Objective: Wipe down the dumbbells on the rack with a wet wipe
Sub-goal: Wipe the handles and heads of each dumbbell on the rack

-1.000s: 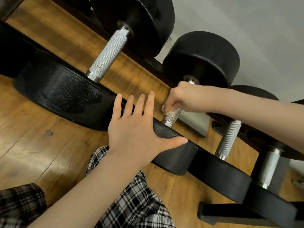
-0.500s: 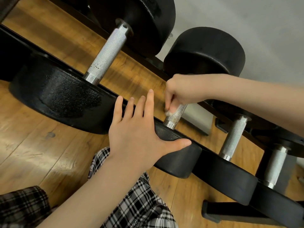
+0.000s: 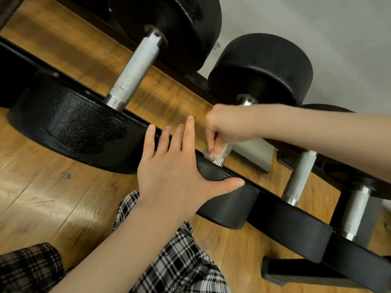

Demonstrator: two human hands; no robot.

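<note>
While left hand point(image 3: 169, 172) lies flat on rubber head point(image 3: 228, 199), right hand point(image 3: 226, 125) pinches crumpled wipe point(image 3: 211, 154) round knurled handle point(image 3: 226, 150).

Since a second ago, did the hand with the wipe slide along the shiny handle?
Yes. The right hand pinching the white wet wipe has slid down the knurled silver handle toward the near black weight head, which stays under the flat left hand.

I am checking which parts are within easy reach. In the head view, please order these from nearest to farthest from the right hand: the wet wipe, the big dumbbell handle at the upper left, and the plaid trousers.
1. wet wipe: pinched in the right hand, on the handle being wiped.
2. big dumbbell handle: to the upper left.
3. plaid trousers: bottom of the view.
</note>
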